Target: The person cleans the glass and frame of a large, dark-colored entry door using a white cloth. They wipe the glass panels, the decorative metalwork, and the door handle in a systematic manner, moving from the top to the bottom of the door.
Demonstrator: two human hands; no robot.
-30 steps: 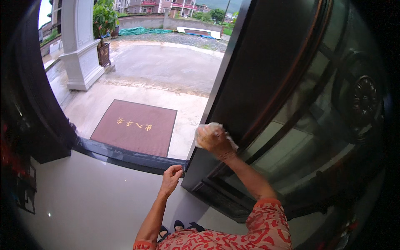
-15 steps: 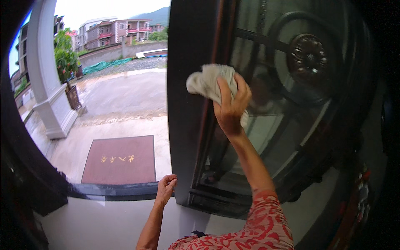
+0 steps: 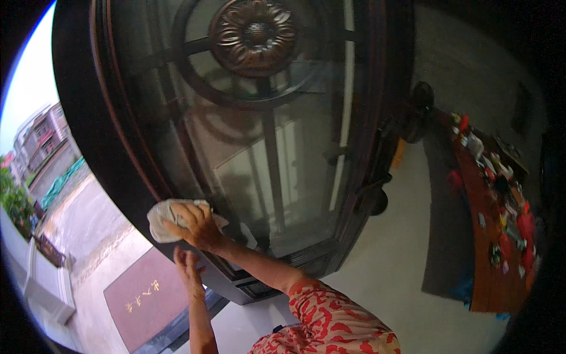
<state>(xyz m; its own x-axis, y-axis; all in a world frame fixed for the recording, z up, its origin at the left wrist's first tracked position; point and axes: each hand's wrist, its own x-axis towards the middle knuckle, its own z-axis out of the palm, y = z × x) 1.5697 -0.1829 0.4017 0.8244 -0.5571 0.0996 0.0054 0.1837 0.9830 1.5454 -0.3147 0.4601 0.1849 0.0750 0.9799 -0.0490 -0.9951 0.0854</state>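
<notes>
My right hand presses a whitish cloth against the left frame of a dark door, low down beside the glass panel. Its fingers are bent over the bunched cloth. Just below, my left hand is raised near the door's edge with its fingers loosely bent and apart, holding nothing. Whether it touches the door I cannot tell. Above both hands, a round flower-shaped ornament sits within a ring on the glass.
A handle stands out on the door's right side. Farther right, a reddish-brown wooden table carries many small colourful things. Through the doorway at left lie a maroon doormat, a white pillar base and a potted plant.
The view has swung right, bringing the table into sight. My right hand has moved the cloth down along the door's frame. My left hand's fingers, curled together before, have come apart.
</notes>
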